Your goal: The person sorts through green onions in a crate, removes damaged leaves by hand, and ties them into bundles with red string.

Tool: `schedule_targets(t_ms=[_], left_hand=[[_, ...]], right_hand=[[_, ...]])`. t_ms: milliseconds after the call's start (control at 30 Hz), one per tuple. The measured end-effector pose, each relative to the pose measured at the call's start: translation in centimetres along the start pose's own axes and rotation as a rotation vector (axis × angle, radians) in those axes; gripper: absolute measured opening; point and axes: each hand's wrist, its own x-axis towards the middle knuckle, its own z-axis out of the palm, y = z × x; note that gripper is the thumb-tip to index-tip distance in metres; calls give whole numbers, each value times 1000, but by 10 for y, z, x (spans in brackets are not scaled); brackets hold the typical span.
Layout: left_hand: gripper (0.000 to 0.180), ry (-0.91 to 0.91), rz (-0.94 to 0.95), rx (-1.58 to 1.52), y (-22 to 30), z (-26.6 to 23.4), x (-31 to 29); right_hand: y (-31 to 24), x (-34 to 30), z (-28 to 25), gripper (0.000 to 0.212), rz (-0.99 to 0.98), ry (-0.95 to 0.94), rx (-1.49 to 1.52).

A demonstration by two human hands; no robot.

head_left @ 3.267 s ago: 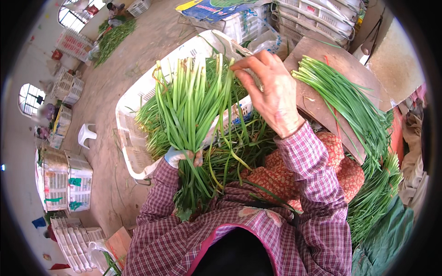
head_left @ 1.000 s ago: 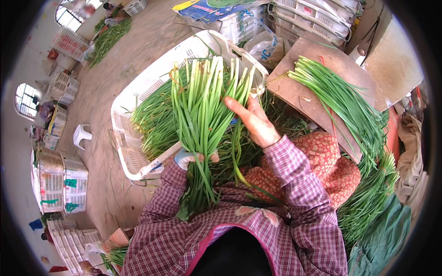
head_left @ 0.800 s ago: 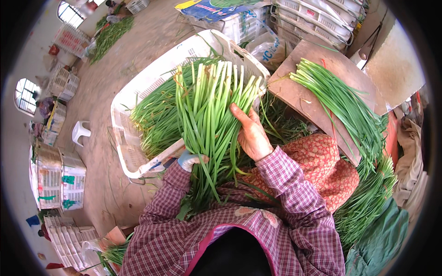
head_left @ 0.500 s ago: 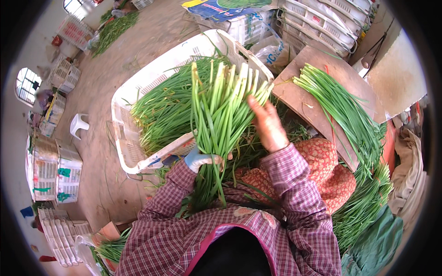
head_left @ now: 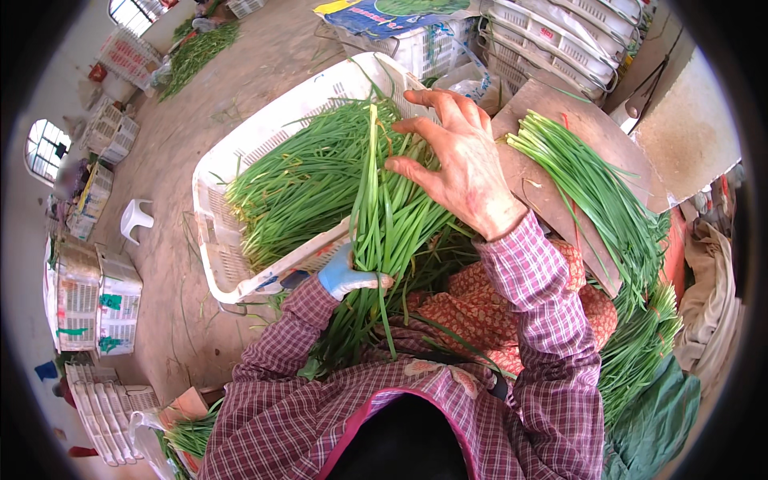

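My left hand [head_left: 350, 276], in a pale blue and white glove, is wrapped round the lower part of a bunch of garlic chives [head_left: 396, 236]. The pale stem ends point up and away, and the green leaves hang toward my lap. My bare right hand [head_left: 464, 164] is raised over the upper right of the bunch, its fingers curved and apart. It hides many of the stem ends; one brownish strand shows by its fingertips. Just beyond, a white plastic crate [head_left: 210, 188] holds a thick layer of garlic chives [head_left: 300, 188].
On a brown board [head_left: 528, 172] at right lies another chive bundle [head_left: 584, 192], with a larger heap [head_left: 632, 352] below it. Stacked white crates [head_left: 552, 40] stand at the back right. A white stool [head_left: 137, 220] and more crates [head_left: 96, 296] are at left.
My right hand has moved up and left from the bunch's right side to its stem ends, and its fingers have spread. The left hand keeps its grip, with little movement.
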Motion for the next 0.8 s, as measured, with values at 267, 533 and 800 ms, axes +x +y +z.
schedule_targets(t_ms=[267, 533, 800], left_hand=[[53, -18, 51, 20, -7, -4, 3], [54, -31, 54, -77, -9, -8, 4], [47, 9, 55, -34, 8, 8, 2]], right_hand=[[27, 12, 15, 10, 93, 182, 61], [66, 29, -59, 11, 179, 457, 62], [9, -12, -6, 12, 108, -186, 135]])
